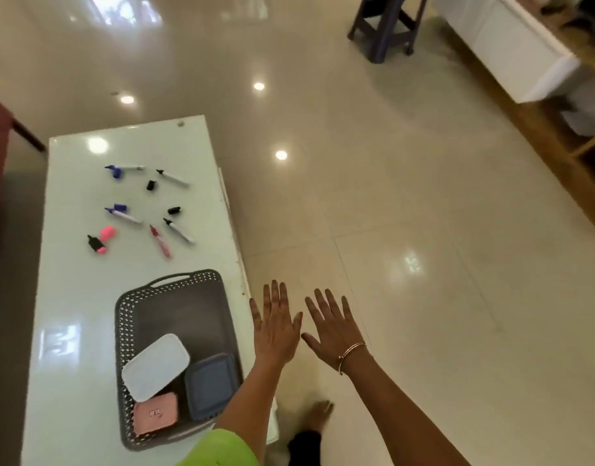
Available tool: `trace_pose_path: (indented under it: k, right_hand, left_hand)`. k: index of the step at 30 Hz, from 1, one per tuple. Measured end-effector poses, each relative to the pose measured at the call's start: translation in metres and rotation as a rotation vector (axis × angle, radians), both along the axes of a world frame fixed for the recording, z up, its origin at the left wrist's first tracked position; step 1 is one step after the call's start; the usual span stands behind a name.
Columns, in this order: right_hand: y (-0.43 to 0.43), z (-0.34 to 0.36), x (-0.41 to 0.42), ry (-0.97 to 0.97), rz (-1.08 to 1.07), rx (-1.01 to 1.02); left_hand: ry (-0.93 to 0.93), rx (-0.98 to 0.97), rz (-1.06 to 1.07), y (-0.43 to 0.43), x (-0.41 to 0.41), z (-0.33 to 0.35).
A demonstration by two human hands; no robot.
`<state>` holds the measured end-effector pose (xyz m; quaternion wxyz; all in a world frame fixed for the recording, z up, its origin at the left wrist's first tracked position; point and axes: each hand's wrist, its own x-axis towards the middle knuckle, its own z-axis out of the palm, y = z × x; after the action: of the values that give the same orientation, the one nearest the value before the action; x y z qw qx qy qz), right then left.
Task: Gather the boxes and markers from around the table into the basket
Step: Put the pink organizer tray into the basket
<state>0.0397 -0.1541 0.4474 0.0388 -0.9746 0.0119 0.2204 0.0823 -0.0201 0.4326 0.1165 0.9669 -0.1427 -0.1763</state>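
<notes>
- Boxes done: white box, blue-grey box and pink box sit in the basket, just left of our left hand.
- Markers lie uncapped on the table, ahead-left of both hands, not yet gathered.
- We hold nothing: left hand and right hand spread flat.

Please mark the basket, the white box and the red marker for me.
basket (123,334): head view, on its perforated left wall.
white box (156,366): head view, on the middle of its lid.
red marker (160,242): head view, on the middle of its barrel.
</notes>
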Motion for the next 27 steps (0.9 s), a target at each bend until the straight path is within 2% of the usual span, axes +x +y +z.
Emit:
trace_pose_path:
  k: [4,14,18,23,27]
  right_hand:
    - [-0.012,0.003,0.075,-0.023,0.163,0.008]
    - [-0.037,0.004,0.268,-0.004,0.375,0.089]
    - [-0.036,0.002,0.345,-0.031,0.44,0.176]
    - [-0.048,-0.017,0.453,-0.086,0.525,0.147]
    - [-0.06,-0.04,0.547,-0.06,0.673,0.116]
  left_hand:
    - [-0.008,0.018,0.164,-0.009,0.057,-0.002]
    - [0.029,0.031,0.512,-0.004,0.19,0.005]
    - [-0.039,0.029,0.564,-0.001,0.245,0.014]
    - [-0.077,0.022,0.596,-0.03,0.329,-0.001]
    - [-0.028,0.014,0.721,-0.061,0.393,-0.027]
